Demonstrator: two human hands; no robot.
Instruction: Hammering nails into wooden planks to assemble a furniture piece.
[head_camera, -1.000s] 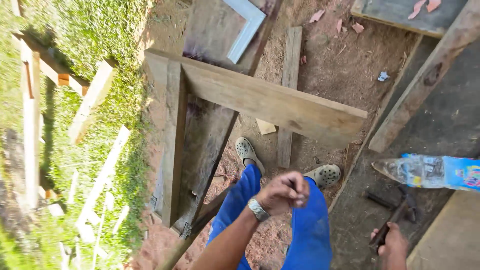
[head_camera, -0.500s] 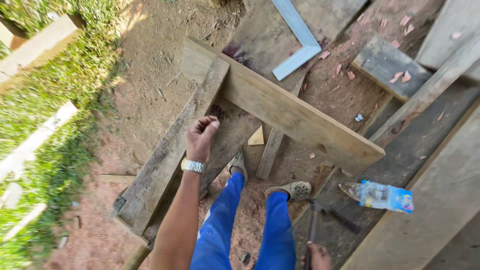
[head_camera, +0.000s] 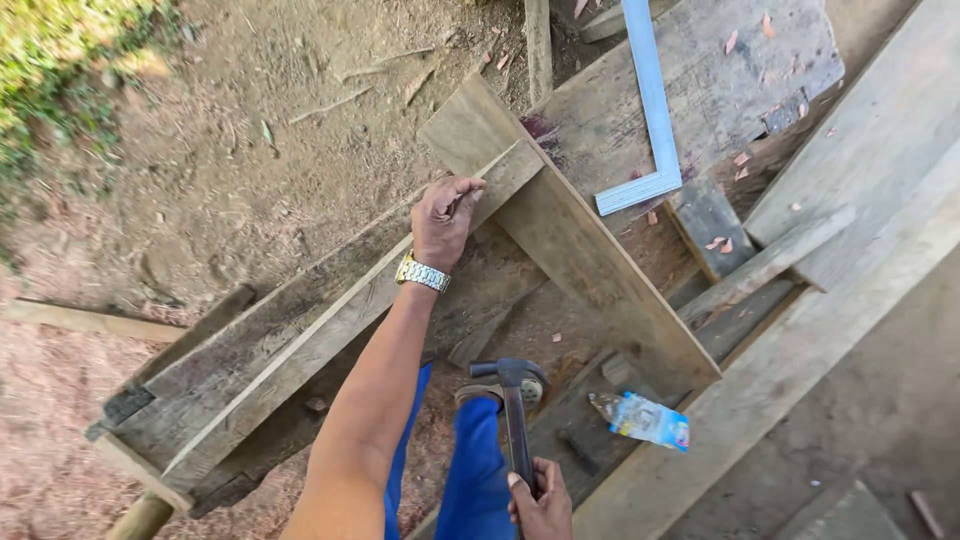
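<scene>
Wooden plank (head_camera: 330, 320) stiff, heavy; left hand (head_camera: 445, 215) grip closed at joint; right hand (head_camera: 540, 500) clasping hammer (head_camera: 512, 400) handle.

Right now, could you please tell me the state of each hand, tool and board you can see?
Left hand: closed on the top edge of the long plank, near the corner.
Right hand: gripping the hammer handle.
Hammer: raised, head up, touching nothing.
Long plank: standing on edge.
Cross board: on edge, meeting the long plank at the corner.
Metal square: lying flat on the wide board.
Small packet: lying on the timbers.
</scene>
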